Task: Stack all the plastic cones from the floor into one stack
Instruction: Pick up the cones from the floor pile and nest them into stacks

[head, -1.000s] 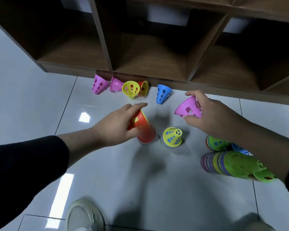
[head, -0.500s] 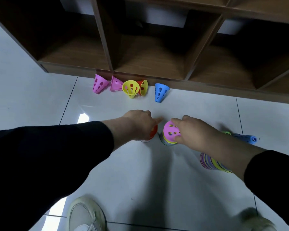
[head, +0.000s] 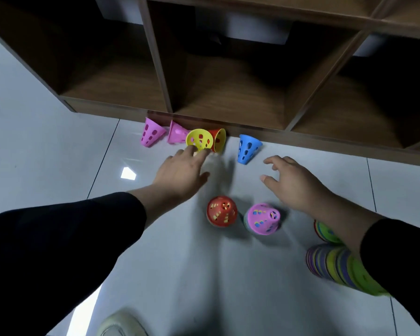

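Two short stacks stand on the floor, one topped by a red cone (head: 221, 211), the other by a pink cone (head: 262, 218). Along the shelf base lie two pink cones (head: 151, 135) (head: 177, 133), a yellow cone (head: 199, 139), a red-and-yellow cone (head: 218, 139) and a blue cone (head: 247, 148). My left hand (head: 180, 173) stretches forward, its fingertips touching the yellow cone's rim. My right hand (head: 291, 180) hovers with fingers spread and empty, just right of the blue cone. A long multicoloured stack (head: 337, 265) lies on its side at the right, partly hidden by my right arm.
A dark wooden shelf unit (head: 228, 103) with open compartments runs along the far edge of the floor. A green cone (head: 325, 232) lies beside the long stack. My shoe (head: 121, 324) shows at the bottom edge. Pale floor tiles lie all around.
Both hands have let go of the red and pink cones on the two short stacks and moved forward toward the cones by the shelf. The left hand now touches the yellow cone.
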`<move>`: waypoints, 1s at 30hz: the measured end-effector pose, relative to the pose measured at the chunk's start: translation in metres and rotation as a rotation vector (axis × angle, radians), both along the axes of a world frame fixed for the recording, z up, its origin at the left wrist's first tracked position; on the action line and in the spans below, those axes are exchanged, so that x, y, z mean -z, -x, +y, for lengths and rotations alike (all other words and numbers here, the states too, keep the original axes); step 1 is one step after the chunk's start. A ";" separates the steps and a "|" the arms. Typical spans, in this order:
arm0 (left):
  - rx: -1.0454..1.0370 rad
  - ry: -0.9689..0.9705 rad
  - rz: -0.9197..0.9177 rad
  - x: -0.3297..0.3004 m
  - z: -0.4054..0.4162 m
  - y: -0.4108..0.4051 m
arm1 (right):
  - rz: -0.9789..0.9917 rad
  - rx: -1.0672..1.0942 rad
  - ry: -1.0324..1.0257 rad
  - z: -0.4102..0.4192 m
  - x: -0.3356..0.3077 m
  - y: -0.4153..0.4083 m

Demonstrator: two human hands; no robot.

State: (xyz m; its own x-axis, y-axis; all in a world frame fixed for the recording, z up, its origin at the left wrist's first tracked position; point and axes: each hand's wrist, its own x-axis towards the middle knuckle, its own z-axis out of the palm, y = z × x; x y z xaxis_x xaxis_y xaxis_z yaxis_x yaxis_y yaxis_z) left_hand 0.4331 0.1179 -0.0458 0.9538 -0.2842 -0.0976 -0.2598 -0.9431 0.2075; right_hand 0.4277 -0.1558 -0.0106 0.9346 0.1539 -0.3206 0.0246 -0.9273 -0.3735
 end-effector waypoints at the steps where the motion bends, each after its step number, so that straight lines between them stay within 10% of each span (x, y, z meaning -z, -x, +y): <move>1: -0.081 0.012 0.033 0.005 0.002 -0.010 | 0.027 -0.002 0.010 0.003 0.006 -0.012; 17: -0.277 0.289 0.046 0.031 0.011 -0.038 | 0.218 0.430 -0.210 0.037 0.066 -0.091; 24: -0.381 0.717 0.135 -0.014 0.007 -0.013 | -0.015 0.653 -0.778 0.024 0.012 -0.062; 30: -0.129 0.690 0.230 -0.048 0.008 0.029 | -0.067 0.218 -0.512 -0.009 -0.062 -0.015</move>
